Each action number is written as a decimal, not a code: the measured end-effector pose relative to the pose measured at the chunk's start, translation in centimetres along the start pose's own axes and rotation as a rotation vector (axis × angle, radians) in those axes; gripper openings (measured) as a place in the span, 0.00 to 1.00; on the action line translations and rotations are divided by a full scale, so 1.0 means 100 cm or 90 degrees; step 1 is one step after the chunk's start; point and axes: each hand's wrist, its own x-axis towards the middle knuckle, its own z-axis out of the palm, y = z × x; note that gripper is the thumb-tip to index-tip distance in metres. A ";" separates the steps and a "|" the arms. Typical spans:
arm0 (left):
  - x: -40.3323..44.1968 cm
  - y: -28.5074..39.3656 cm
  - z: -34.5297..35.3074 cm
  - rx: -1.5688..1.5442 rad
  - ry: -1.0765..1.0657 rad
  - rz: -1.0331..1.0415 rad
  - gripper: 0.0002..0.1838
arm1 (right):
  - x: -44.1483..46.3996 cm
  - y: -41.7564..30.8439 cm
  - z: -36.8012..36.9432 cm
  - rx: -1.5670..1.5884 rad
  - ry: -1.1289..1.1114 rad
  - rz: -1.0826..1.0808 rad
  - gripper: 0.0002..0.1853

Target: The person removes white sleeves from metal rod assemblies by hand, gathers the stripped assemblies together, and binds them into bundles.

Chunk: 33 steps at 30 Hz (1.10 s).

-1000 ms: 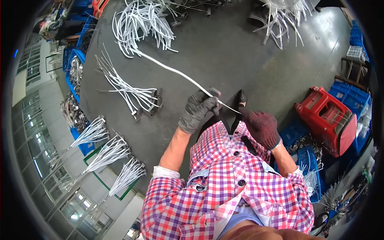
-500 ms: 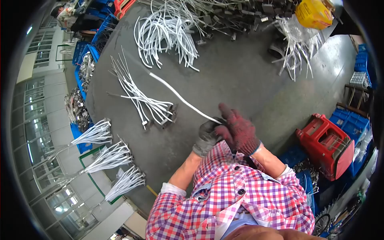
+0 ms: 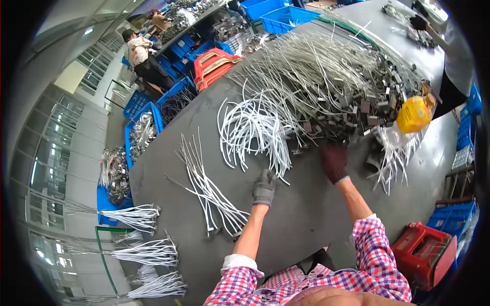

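Observation:
My left hand (image 3: 264,187), in a grey glove, is at the near edge of a pile of white sleeves (image 3: 250,130), beside their lower ends. Its fingertips point into the pile, and whether they grip a sleeve is unclear. My right hand (image 3: 334,162), in a dark red glove, reaches to the near edge of a large heap of wired parts (image 3: 352,109) with small dark metal blocks. Its fingers are blurred and partly lost against the dark parts. Left of my left hand, a loose bundle of white-sleeved wires (image 3: 212,191) lies on the grey table (image 3: 291,229).
A yellow bottle (image 3: 414,115) stands at the right above clear plastic strips (image 3: 395,158). Bundled wires (image 3: 148,252) hang off the left side. Red stools (image 3: 426,255) and blue crates (image 3: 286,19) surround the table. Another person's gloved hand (image 3: 418,23) works at the far right.
My hands have moved apart and forward from near my body to the piles. The single white sleeve held earlier is no longer seen in them. The view has tilted up.

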 end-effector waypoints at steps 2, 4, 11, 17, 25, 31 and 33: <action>0.013 -0.013 0.018 0.071 -0.039 0.003 0.10 | -0.015 -0.006 -0.012 0.097 0.001 0.019 0.07; 0.020 -0.022 0.020 0.031 -0.091 -0.031 0.09 | -0.041 -0.018 -0.041 0.140 0.017 0.012 0.07; -0.016 0.011 0.006 -0.241 -0.236 -0.161 0.11 | -0.186 -0.041 -0.136 0.553 -0.353 0.570 0.08; -0.114 0.077 0.036 -0.618 -0.359 -0.402 0.07 | -0.290 -0.035 -0.210 0.342 -0.472 0.390 0.11; -0.098 0.117 0.026 -0.733 -0.180 -0.348 0.09 | -0.375 -0.010 -0.273 0.224 -0.540 0.316 0.14; -0.064 0.112 -0.011 -0.756 -0.043 -0.256 0.08 | -0.406 0.000 -0.289 0.213 -0.477 0.336 0.12; -0.059 0.117 -0.021 -0.769 -0.018 -0.256 0.07 | -0.411 0.001 -0.290 0.202 -0.482 0.340 0.12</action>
